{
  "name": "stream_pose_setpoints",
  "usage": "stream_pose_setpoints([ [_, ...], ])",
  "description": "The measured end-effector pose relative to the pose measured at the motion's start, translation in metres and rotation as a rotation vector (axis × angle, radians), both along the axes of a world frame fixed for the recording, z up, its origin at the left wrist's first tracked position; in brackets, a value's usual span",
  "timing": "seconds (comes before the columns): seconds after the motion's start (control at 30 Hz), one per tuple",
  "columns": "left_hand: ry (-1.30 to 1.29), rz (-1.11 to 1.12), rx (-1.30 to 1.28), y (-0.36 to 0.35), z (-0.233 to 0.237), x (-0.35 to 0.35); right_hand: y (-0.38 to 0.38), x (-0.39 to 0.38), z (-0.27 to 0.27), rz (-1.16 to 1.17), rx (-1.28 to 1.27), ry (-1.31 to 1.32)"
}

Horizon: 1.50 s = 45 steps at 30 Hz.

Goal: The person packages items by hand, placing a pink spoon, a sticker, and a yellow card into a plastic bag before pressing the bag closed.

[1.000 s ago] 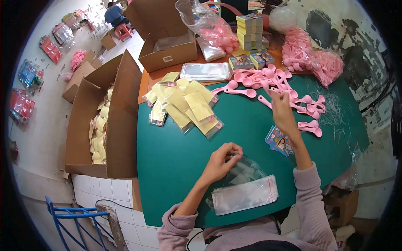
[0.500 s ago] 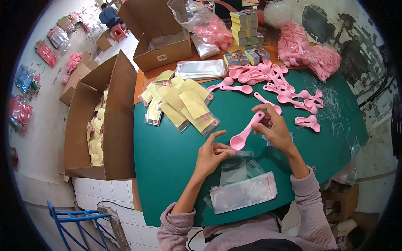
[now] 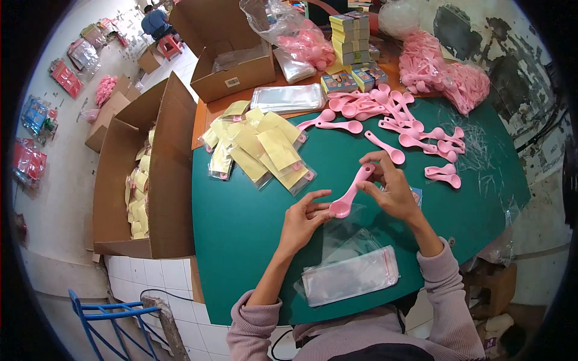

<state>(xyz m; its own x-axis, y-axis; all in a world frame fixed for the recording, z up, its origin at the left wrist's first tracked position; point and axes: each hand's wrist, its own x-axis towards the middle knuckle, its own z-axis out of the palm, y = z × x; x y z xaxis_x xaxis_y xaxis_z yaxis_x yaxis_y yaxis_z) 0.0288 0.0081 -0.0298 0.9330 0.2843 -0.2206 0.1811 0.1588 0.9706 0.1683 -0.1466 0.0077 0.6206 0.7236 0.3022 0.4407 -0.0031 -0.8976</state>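
My right hand [image 3: 394, 191] grips a pink measuring spoon [image 3: 350, 197] by its handle, the bowl pointing down toward my left hand [image 3: 303, 224]. The thumb and fingertips of that left hand are pinched on the edge of a clear plastic bag [image 3: 338, 233], right beside the spoon's bowl. Closer to my body lies a stack of clear bags [image 3: 349, 278], with a few loose ones at its far edge. Partly hidden behind my right wrist is a small bluish printed card [image 3: 416, 195].
Loose pink spoons [image 3: 385, 147] spread over the green table [image 3: 241, 240]. Filled bags with yellow cards [image 3: 277, 150] are heaped left of them. An open carton [image 3: 174, 180] holds more such packs. Bundled card stacks [image 3: 350, 39] stand at the back; a person [image 3: 156, 24] sits far off.
The spoon has moved down and left, bringing its bowl to the left fingertips and the bag's edge. My right hand has shifted slightly with it; the left stays about in place.
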Motion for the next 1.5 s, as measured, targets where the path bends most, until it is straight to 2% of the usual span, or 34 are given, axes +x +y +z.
stream_pose_setpoints([
  [0.1,-0.086,-0.017,0.013,-0.003,-0.006,0.002,0.002,-0.004,0.002,0.051,-0.118,-0.059],
  [0.23,-0.078,0.017,-0.016,-0.007,-0.008,0.003,0.006,-0.010,-0.009,0.136,-0.083,0.116],
  [0.33,-0.170,0.111,-0.125,-0.005,0.000,0.001,0.007,-0.012,-0.009,0.150,-0.076,0.259],
  [0.4,0.096,-0.166,-0.313,0.003,-0.002,-0.006,0.007,-0.012,-0.006,0.131,-0.077,0.325],
  [0.43,0.095,-0.163,-0.311,0.002,0.000,-0.008,0.005,-0.012,-0.007,0.109,-0.092,0.329],
  [0.5,0.033,-0.321,-0.217,-0.001,0.006,-0.011,0.003,-0.017,-0.008,0.088,-0.103,0.335],
  [0.6,-0.005,-0.203,-0.234,-0.003,0.012,-0.013,-0.003,-0.030,-0.013,0.072,-0.068,0.227],
  [0.7,0.045,-0.138,-0.226,-0.006,0.016,-0.011,-0.007,-0.038,-0.019,0.295,0.115,0.144],
  [0.73,0.044,-0.140,-0.228,-0.007,0.019,-0.011,-0.008,-0.040,-0.017,0.293,0.113,0.143],
  [0.8,-0.057,-0.197,-0.086,-0.008,0.025,-0.008,-0.012,-0.045,-0.010,0.468,0.068,0.154],
  [0.87,-0.031,-0.184,-0.110,-0.006,0.026,-0.007,-0.018,-0.036,0.005,0.404,0.042,0.110],
  [0.93,-0.003,-0.165,-0.140,-0.004,0.027,-0.008,-0.038,-0.012,0.017,0.180,-0.242,0.031],
  [1.0,0.021,-0.150,-0.117,0.000,0.030,-0.007,-0.072,0.015,-0.008,-0.227,-0.582,-0.367],
  [1.13,0.050,-0.149,-0.165,-0.001,0.029,-0.005,-0.096,0.029,-0.028,-0.303,-0.640,-0.285],
  [1.2,0.032,-0.170,-0.192,-0.002,0.028,-0.005,-0.094,0.028,-0.029,-0.377,-0.607,-0.099],
  [1.23,0.013,-0.190,-0.218,-0.002,0.028,-0.005,-0.092,0.028,-0.029,-0.377,-0.600,-0.097],
  [1.3,-0.007,-0.229,-0.158,0.000,0.025,-0.006,-0.089,0.027,-0.028,-0.443,-0.495,-0.327],
  [1.33,-0.030,-0.266,-0.107,0.000,0.024,-0.005,-0.084,0.024,-0.021,-0.445,-0.492,-0.328],
  [1.4,-0.035,-0.292,-0.111,-0.001,0.026,-0.004,-0.072,0.013,0.002,-0.413,-0.317,-0.413],
  [1.43,-0.042,-0.317,-0.114,-0.002,0.027,-0.003,-0.070,0.011,0.012,-0.416,-0.318,-0.410],
  [1.5,-0.028,-0.341,-0.072,-0.003,0.033,-0.002,-0.067,0.013,0.027,-0.353,-0.565,-0.474],
])
